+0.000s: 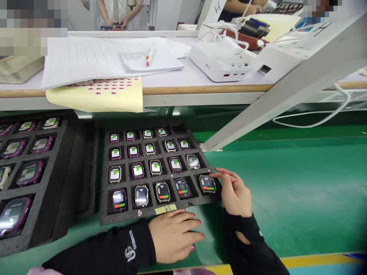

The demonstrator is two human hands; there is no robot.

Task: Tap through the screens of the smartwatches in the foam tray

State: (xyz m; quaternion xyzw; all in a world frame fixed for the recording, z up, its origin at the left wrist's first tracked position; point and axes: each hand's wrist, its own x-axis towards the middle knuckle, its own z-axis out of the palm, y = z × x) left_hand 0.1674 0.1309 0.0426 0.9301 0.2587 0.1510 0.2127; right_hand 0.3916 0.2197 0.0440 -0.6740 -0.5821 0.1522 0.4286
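Observation:
My right hand (236, 193) is at the near right corner of a dark foam tray (132, 217). Its fingers are drawn together, with a fingertip at the edge of a smartwatch (207, 183) in the corner compartment. That watch has a lit dark screen with a red and green bar; some of my fingers are hidden. In front of the tray lies my left hand (176, 236), palm down with fingers stretched out, holding nothing. Several more smartwatches, with purple or pale cases, sit in the compartments, many showing green and white screens. A yellow label (165, 209) marks the tray's near edge.
Stacked foam trays (57, 183) with more watches stand at the left. A slanted white post (258, 103) rises at the right. On the shelf behind are papers (86, 57), a pen (149, 56) and a white charger box (219, 61). Other people work beyond.

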